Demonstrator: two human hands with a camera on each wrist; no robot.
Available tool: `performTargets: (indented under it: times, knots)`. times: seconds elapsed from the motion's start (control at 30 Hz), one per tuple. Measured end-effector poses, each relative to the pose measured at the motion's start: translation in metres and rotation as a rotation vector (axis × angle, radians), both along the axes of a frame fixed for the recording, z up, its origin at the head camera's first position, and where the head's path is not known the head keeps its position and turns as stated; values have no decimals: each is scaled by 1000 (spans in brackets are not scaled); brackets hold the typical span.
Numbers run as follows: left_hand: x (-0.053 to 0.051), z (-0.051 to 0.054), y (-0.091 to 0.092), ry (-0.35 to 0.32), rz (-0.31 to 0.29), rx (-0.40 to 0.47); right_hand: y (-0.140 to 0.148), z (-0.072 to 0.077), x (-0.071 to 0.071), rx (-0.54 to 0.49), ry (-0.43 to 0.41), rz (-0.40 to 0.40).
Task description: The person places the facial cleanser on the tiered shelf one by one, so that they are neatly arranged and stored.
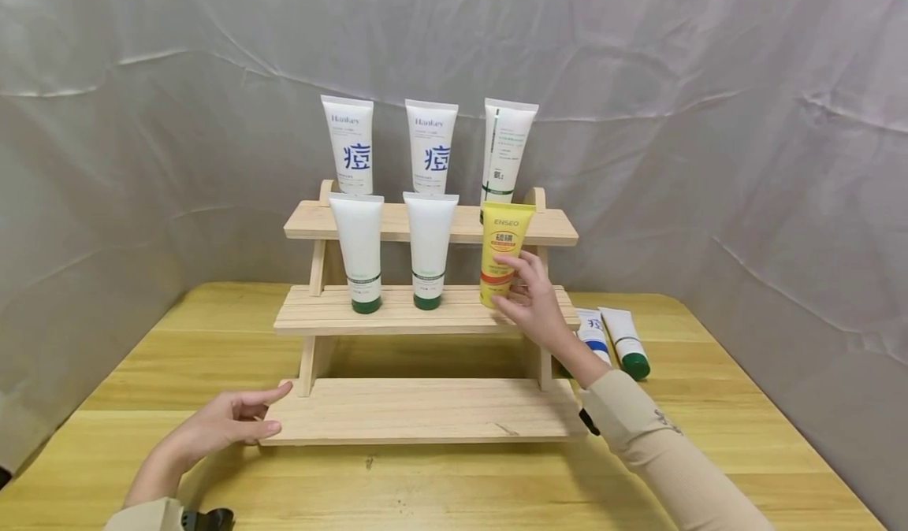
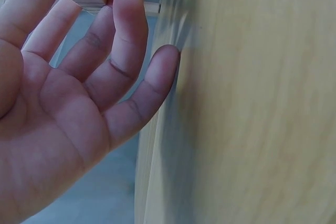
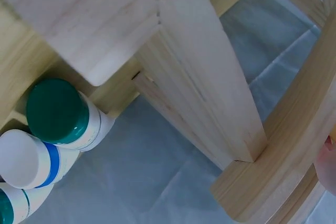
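A three-step wooden display stand [image 1: 426, 411] rests on the table. My left hand [image 1: 220, 425] grips the left end of its lowest board, thumb at the front corner; the left wrist view shows curled fingers [image 2: 128, 35] at the board's end. On the middle step's right side, my right hand [image 1: 528, 298] holds a yellow squeeze tube [image 1: 505, 235], standing cap-down, with fingers and thumb at its front and right side. Left of it stand two white tubes with green caps [image 1: 429, 239] [image 1: 359, 247]. Only a fingertip of the right hand shows in the right wrist view.
Three white tubes stand on the top step: two with blue lettering [image 1: 352, 145] [image 1: 430, 145] and one with green print [image 1: 507, 149]. Right of the stand lie a blue-banded tube [image 1: 593, 332], a green-capped tube [image 1: 624, 340] and another mostly hidden one. Grey cloth [image 1: 213, 121] hangs behind.
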State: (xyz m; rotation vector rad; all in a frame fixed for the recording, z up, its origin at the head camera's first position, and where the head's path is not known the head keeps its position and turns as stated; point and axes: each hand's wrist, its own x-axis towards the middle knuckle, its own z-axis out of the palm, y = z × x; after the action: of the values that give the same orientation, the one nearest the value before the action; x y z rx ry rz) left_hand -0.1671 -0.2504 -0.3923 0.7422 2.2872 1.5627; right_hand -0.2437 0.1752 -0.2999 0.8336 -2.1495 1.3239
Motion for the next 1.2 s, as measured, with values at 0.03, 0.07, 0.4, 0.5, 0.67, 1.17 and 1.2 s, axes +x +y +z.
performTargets:
  times: [0.03,0.07,0.4,0.5,0.67,1.17,1.2]
  knots:
    - [0,0,0,2,-2,2,-1,3,4,3,3,-4]
    - [0,0,0,4,-4,3,-2,5,8,4,5,-5]
    - [0,0,0,0,-8,2,-4,15,27,-3,72,5]
    - [0,0,0,-4,-10,4,-1,14,28,2,86,8]
    - [0,0,0,-1,-9,2,4,13,32,29,98,-2]
    - [-1,2,-1,-16,12,-30,31,10,43,56,179,-85]
    - [-1,2,0,-12,12,-31,34,10,44,54,188,-92]
